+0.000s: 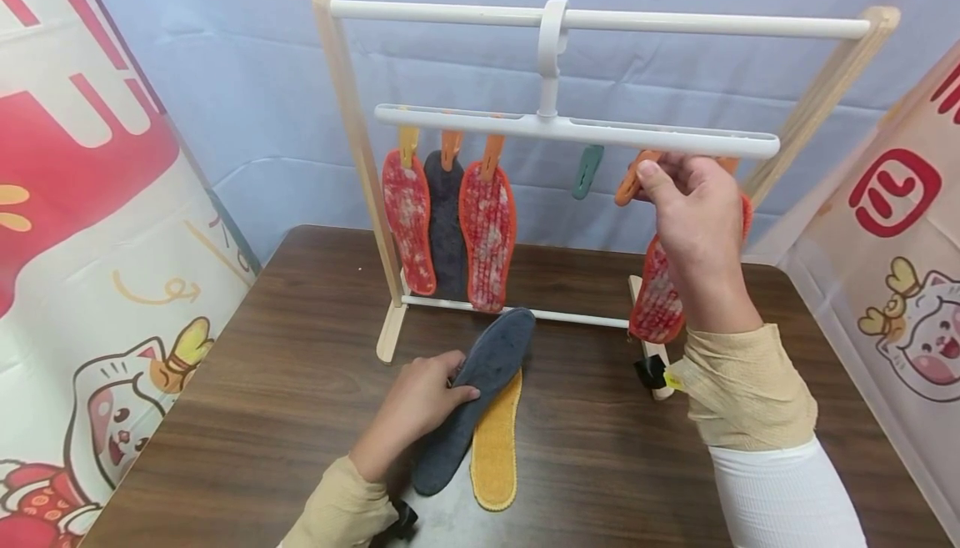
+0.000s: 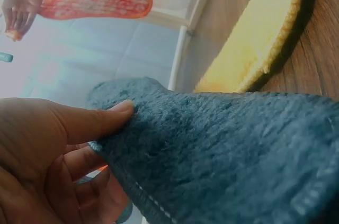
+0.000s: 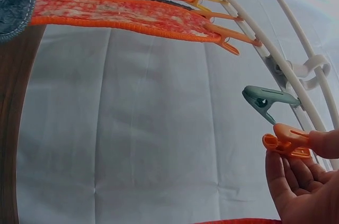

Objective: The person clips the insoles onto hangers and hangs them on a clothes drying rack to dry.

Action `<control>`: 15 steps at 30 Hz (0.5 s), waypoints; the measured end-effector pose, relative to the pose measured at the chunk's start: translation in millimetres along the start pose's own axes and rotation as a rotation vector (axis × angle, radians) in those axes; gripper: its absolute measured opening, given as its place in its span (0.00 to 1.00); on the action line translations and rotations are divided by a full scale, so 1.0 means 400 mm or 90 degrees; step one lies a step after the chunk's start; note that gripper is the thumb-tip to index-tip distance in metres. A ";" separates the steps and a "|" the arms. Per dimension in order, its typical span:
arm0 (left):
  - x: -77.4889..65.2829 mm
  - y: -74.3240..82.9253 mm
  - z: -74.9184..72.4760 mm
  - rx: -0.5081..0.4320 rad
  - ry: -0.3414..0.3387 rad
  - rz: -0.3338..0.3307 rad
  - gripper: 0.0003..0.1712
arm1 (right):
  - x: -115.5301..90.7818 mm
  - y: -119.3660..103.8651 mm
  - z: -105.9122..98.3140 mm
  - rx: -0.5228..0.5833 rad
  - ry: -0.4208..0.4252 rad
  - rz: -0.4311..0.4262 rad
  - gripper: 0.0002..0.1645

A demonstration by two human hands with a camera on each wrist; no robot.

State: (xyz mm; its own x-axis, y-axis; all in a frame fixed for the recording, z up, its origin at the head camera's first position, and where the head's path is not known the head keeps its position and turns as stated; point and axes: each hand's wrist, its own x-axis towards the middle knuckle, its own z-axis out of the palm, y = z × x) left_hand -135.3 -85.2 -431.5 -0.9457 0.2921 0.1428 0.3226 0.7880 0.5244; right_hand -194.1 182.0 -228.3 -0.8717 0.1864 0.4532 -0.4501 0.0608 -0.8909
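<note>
My left hand (image 1: pixel 423 394) pinches the edge of a dark grey insole (image 1: pixel 495 356) between thumb and fingers, tilted above the table. Partly under it in the head view lies a yellow insole (image 1: pixel 497 456). My right hand (image 1: pixel 697 206) pinches an orange clothespin (image 3: pixel 288 140) below the right half of a white hanger (image 1: pixel 660 138); no insole shows in that clip. Just left of it hangs a green clothespin (image 3: pixel 267 99), with nothing in it. Behind my right wrist a red patterned insole (image 1: pixel 656 302) hangs, its upper part hidden by the hand.
Two red insoles, one at the far left (image 1: pixel 408 223) and one nearer the middle (image 1: pixel 487 239), hang from clips with a dark grey insole (image 1: pixel 447 231) between them. A wooden rack (image 1: pixel 348 131) with a white top bar (image 1: pixel 450 14) carries the hanger over the brown table (image 1: pixel 300 348).
</note>
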 end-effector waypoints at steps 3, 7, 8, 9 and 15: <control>0.004 0.003 0.004 -0.004 0.000 0.000 0.17 | 0.001 0.001 -0.001 0.002 -0.003 0.000 0.13; 0.008 0.010 0.003 -0.010 0.000 0.000 0.17 | 0.003 0.001 -0.002 -0.005 -0.001 0.008 0.13; 0.009 0.013 0.002 -0.013 -0.001 -0.002 0.17 | 0.003 0.001 -0.003 -0.009 0.000 0.010 0.13; 0.011 0.015 0.001 -0.017 -0.004 -0.004 0.17 | 0.003 0.001 -0.003 -0.012 -0.001 0.012 0.13; 0.023 0.028 -0.005 -0.043 -0.024 -0.020 0.15 | 0.004 0.004 -0.005 -0.025 -0.004 0.020 0.14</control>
State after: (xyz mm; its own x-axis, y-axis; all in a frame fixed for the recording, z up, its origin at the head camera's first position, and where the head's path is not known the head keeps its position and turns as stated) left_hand -140.4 -74.8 -422.8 -0.9528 0.2885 0.0948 0.2879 0.7594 0.5834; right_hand -196.0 184.5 -229.1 -0.8865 0.1829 0.4251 -0.4146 0.0942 -0.9051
